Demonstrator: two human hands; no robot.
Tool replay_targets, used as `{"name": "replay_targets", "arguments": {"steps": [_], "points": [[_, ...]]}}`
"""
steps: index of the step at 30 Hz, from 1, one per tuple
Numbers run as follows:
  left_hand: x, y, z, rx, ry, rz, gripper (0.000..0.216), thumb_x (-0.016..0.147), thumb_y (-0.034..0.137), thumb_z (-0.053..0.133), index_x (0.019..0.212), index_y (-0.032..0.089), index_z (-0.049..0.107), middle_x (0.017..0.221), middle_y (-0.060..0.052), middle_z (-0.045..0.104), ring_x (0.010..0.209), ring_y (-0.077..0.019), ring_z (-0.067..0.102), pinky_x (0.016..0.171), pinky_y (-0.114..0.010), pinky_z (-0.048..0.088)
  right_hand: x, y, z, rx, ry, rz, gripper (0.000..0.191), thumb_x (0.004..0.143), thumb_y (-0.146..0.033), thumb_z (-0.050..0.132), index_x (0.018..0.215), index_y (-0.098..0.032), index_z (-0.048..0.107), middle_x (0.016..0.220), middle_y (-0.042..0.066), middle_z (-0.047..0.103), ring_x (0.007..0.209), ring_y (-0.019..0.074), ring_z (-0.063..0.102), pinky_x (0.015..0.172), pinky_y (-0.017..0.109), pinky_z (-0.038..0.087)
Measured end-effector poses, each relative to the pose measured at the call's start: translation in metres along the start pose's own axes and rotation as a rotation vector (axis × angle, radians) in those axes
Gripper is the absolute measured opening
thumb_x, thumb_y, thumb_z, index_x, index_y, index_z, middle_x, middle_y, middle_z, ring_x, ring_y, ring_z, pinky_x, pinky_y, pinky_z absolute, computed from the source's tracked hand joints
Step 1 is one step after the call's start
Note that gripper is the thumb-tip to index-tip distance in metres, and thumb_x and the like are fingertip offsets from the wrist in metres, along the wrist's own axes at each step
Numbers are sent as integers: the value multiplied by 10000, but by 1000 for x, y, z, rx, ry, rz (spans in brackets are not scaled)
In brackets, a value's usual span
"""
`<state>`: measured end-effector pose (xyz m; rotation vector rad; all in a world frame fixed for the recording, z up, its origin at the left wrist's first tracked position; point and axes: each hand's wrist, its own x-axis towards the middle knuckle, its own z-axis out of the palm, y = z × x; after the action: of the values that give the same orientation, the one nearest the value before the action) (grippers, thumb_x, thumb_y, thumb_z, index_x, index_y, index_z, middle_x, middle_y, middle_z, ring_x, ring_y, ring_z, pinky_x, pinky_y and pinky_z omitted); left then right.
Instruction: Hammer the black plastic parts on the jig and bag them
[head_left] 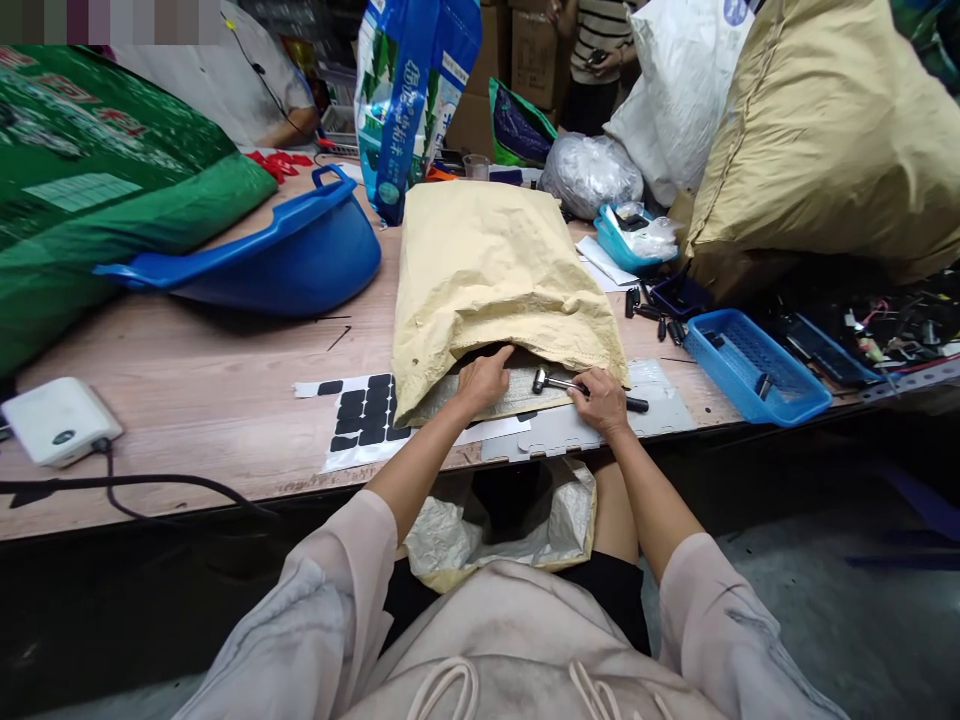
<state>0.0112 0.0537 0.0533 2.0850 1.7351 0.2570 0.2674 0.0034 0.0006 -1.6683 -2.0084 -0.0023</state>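
Note:
A pale yellow woven bag (510, 260) lies on the table with its mouth facing me, the upper layer lifted and the silvery lining showing. My left hand (486, 382) rests at that mouth, index finger stretched towards the dark gap and the other fingers partly hidden. Beside it, my right hand (602, 402) is closed around the black handle of a small hammer (540, 380), whose metal head points left. Under the bag's front edge are a sheet of black stickers (364, 415) and a grey board (664, 398). Between my legs hangs another open bag (574, 510) with a silvery lining.
A blue basin (300, 250) and a white box with a cable (61, 420) are on the left. To the right stand a blue basket (757, 365), loose black parts (645, 308) and a big full sack (832, 130). Two people are across the table.

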Motion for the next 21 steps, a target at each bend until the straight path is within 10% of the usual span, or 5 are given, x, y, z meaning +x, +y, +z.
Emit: {"name": "replay_targets", "arguments": {"steps": [5,10,21], "points": [[7,5,-9,126,153,55,496,985,248,483,1471,239,579,1262,-159,695,1201,-341,659,988,-417,527,-1,-2,-1,-7,5,2,50,892,-275,690,890,-234,718,936,60,681,952,247,597,878,362,465],[27,4,-16,251,-13,-111,330,925,259,542,1132,138,769,1139,-218,749,1124,-371,706,934,-417,554,-2,-2,-1,-13,12,-14,54,904,-280,684,896,-237,716,926,56,674,926,243,583,860,361,451],[30,-3,-10,300,-26,-88,352,880,191,552,1143,122,776,1139,-231,762,1124,-376,720,914,-417,566,-2,-2,0,-9,6,2,45,897,-276,695,900,-237,718,933,52,669,928,241,580,853,356,442]]}}
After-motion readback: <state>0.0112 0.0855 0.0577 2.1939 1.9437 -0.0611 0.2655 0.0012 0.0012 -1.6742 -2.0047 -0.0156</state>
